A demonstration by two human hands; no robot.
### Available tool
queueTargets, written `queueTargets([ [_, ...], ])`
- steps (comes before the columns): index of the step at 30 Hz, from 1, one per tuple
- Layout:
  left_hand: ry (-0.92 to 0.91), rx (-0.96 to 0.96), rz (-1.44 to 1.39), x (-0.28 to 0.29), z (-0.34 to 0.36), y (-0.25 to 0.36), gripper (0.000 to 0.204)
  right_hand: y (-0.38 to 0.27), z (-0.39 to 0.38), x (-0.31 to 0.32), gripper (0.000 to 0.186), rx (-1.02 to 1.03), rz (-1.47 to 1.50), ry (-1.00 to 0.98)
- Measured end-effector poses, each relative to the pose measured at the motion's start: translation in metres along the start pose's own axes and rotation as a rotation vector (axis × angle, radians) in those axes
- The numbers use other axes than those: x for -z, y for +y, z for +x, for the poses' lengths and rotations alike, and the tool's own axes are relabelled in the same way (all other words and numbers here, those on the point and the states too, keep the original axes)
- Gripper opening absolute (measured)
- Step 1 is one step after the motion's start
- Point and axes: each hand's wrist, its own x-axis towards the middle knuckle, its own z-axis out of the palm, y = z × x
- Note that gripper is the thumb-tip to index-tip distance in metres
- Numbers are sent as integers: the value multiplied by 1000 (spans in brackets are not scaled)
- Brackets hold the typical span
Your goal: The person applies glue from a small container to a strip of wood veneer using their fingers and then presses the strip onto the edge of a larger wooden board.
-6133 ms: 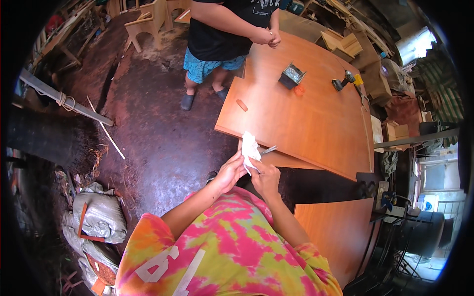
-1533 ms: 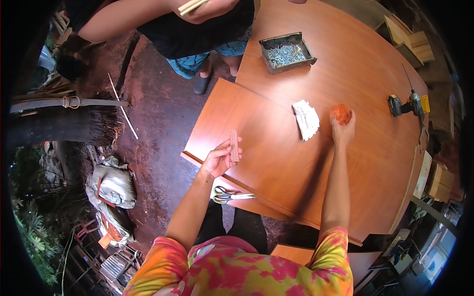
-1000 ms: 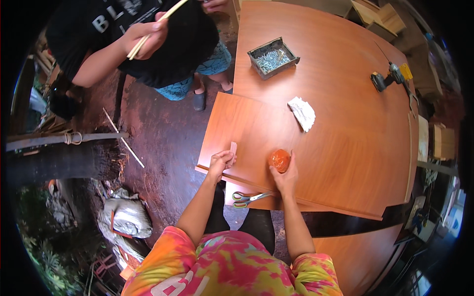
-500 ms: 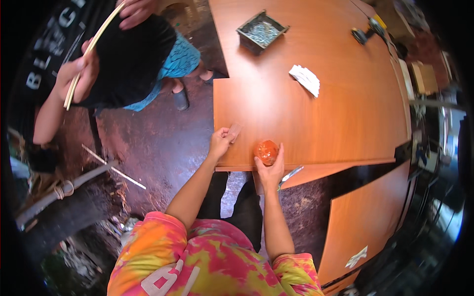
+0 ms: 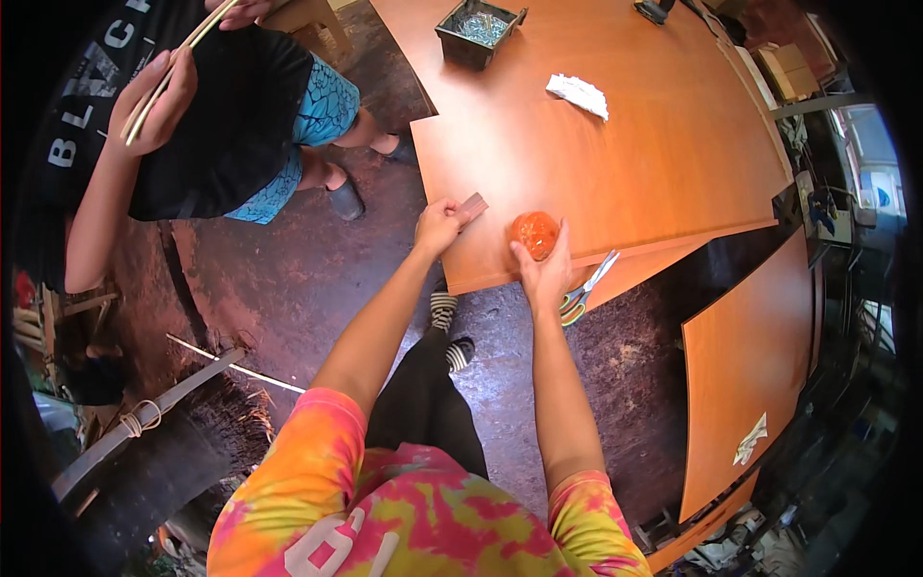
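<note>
My left hand [image 5: 439, 226] pinches a small flat brown strip [image 5: 471, 208] over the near left corner of an orange-brown wooden board [image 5: 663, 154]. In my right hand [image 5: 547, 273] is a round, shiny orange object [image 5: 534, 234], its kind unclear, gripped from the right and near sides just above the board. Beside my right wrist lies a pair of scissors [image 5: 588, 287] with green and orange handles, sticking out past the board's near edge. My hands are apart, with a short gap between the strip and the orange object.
Farther up the board are a folded white paper [image 5: 578, 95], a dark bin of small metal pieces [image 5: 481, 31] and a drill [image 5: 655, 11]. At left a person [image 5: 221, 125] holds thin pale strips [image 5: 178, 69]. Another board [image 5: 745, 356] with a pale scrap stands at right.
My view has shifted and turned, so the board's things sit higher. More of the scissors and my striped shoe show. Both hands still hold the same things.
</note>
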Motion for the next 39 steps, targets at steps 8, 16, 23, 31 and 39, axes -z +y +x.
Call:
queueTargets([
  [8, -13, 15, -58, 16, 4, -24, 15, -25, -6, -27, 101, -147, -9, 79],
  [16, -60, -126, 173, 16, -10, 1, 27, -5, -81, -39, 78, -230, 103, 359],
  [23, -285, -346, -223, 49, 11, -29, 24, -43, -200, -77, 28, -356, 42, 588],
  [31, -895, 156, 5, 177, -52, -130, 24, -82, -225, -197, 17, 28, 139, 135],
  [39, -921, 65, -68, 133, -20, -209, 30, 5, -275, -292, 11, -335, 445, 283],
])
